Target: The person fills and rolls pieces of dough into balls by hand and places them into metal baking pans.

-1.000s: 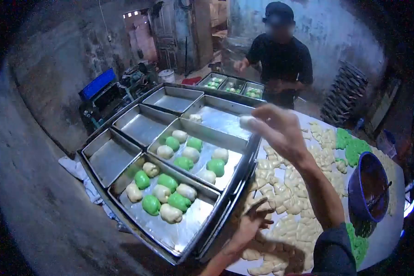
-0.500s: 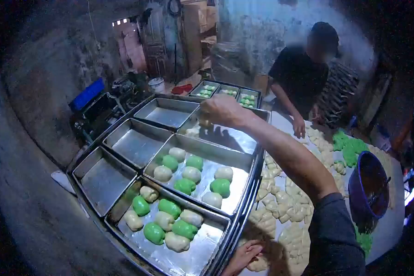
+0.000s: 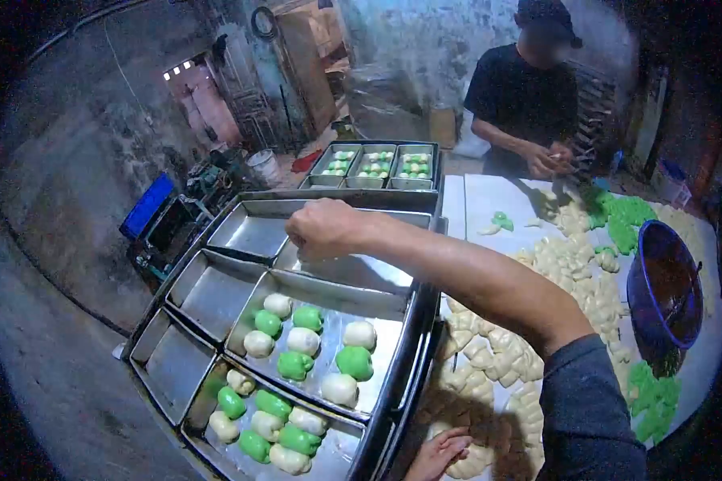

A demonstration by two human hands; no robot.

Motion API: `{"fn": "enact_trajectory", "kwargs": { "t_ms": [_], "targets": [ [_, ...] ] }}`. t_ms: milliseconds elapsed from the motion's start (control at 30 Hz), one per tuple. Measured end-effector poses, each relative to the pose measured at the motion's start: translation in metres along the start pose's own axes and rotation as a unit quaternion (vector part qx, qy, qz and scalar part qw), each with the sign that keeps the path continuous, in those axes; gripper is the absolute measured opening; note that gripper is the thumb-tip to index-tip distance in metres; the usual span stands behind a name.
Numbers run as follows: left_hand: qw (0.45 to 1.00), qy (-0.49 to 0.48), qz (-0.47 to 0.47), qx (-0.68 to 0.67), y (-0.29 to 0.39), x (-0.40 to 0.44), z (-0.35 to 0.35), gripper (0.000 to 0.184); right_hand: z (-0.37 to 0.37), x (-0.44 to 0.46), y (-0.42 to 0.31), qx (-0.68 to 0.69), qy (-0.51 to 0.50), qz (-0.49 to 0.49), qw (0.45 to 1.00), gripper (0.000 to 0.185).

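My right arm (image 3: pixel 465 268) reaches across the metal pans. My right hand (image 3: pixel 325 230) is curled closed above the far pan (image 3: pixel 377 275); what its fingers hold, if anything, is hidden, and the arm covers part of that pan. In the middle pan (image 3: pixel 385 321) lie white and green dough balls (image 3: pixel 303 341) in short rows. The nearest pan (image 3: pixel 341 449) holds similar dough balls (image 3: pixel 269 425), set close together. At the bottom, my left hand (image 3: pixel 440 453) rests by the cream dough pieces (image 3: pixel 497 365) on the table, its fingers loosely stretched.
Three left-hand pans (image 3: pixel 172 365) show bare metal. Filled pans (image 3: pixel 373 164) stand beyond. Green dough (image 3: pixel 630 220) and a dark purple basin (image 3: pixel 666 280) are on the right of the white table (image 3: pixel 477 200). A co-worker (image 3: pixel 525 100) stands across it, hands together.
The view has shifted, revealing more of the table. My right hand has moved left toward the pan divider. The co-worker's hand has lifted from the table, and both hands now meet.
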State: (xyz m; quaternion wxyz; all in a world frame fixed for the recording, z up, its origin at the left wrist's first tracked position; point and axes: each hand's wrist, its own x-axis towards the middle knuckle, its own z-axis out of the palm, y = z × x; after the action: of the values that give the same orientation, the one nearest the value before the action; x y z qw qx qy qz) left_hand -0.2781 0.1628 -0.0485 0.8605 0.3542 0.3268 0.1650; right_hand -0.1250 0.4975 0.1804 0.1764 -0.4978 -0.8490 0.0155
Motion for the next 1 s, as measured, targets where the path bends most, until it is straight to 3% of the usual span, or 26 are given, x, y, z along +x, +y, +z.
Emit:
{"fn": "enact_trajectory", "kwargs": {
  "t_ms": [67,233,333,367,433,467,500,533,567,600,667,733,833,900,1000],
  "targets": [
    [1.0,-0.008,-0.007,-0.004,0.004,0.003,0.003,0.045,0.002,-0.004,-0.005,-0.036,-0.051,-0.016,0.998,0.025],
    [1.0,0.019,-0.01,0.005,0.01,0.008,0.011,0.045,0.015,-0.006,0.005,0.052,-0.034,-0.108,0.992,0.019],
    [0.999,-0.01,-0.025,0.026,-0.035,0.02,-0.016,0.043,0.001,-0.012,0.011,0.118,-0.038,-0.085,0.989,0.02],
    [0.999,0.002,-0.023,0.034,-0.019,0.012,-0.008,0.041,-0.02,-0.026,0.0,0.147,-0.054,-0.029,0.987,0.022],
    [0.999,0.041,-0.028,-0.002,-0.007,0.005,0.006,0.038,-0.031,-0.047,0.003,0.175,0.07,-0.044,0.981,0.014],
    [0.996,0.043,-0.063,0.05,-0.002,0.002,0.006,0.039,-0.041,-0.065,0.001,0.059,0.228,-0.132,0.963,0.012],
    [0.996,0.045,-0.061,0.054,0.003,-0.002,0.012,0.039,-0.05,-0.088,-0.001,0.04,0.233,-0.079,0.969,0.012],
    [0.995,0.042,-0.064,0.058,0.007,-0.005,0.019,0.04,-0.056,-0.113,-0.001,0.048,0.316,-0.12,0.94,0.013],
    [0.993,0.034,-0.054,0.099,0.006,-0.005,0.021,0.039,-0.071,-0.149,-0.011,0.031,0.302,-0.068,0.95,0.014],
    [0.989,0.014,-0.052,0.14,0.0,-0.005,0.025,0.039,-0.069,-0.186,-0.012,0.072,0.377,-0.078,0.92,0.014],
    [0.984,0.018,-0.044,0.171,0.01,-0.012,0.049,0.039,-0.069,-0.271,-0.038,0.132,0.446,-0.021,0.885,0.014],
    [0.987,-0.013,-0.029,0.158,-0.003,-0.008,0.062,0.039,-0.054,-0.366,-0.062,0.145,0.436,0.149,0.875,0.015],
    [0.974,-0.074,-0.03,0.211,-0.024,0.003,0.081,0.042,0.003,-0.493,-0.102,0.143,0.407,0.382,0.817,0.019],
    [0.963,-0.119,-0.056,0.237,-0.041,0.01,0.113,0.041,0.039,-0.578,-0.137,0.158,0.364,0.535,0.746,0.02],
    [0.928,-0.186,-0.069,0.314,-0.061,0.023,0.172,0.041,0.052,-0.674,-0.2,0.11,0.321,0.731,0.592,0.021]
  ]
}}
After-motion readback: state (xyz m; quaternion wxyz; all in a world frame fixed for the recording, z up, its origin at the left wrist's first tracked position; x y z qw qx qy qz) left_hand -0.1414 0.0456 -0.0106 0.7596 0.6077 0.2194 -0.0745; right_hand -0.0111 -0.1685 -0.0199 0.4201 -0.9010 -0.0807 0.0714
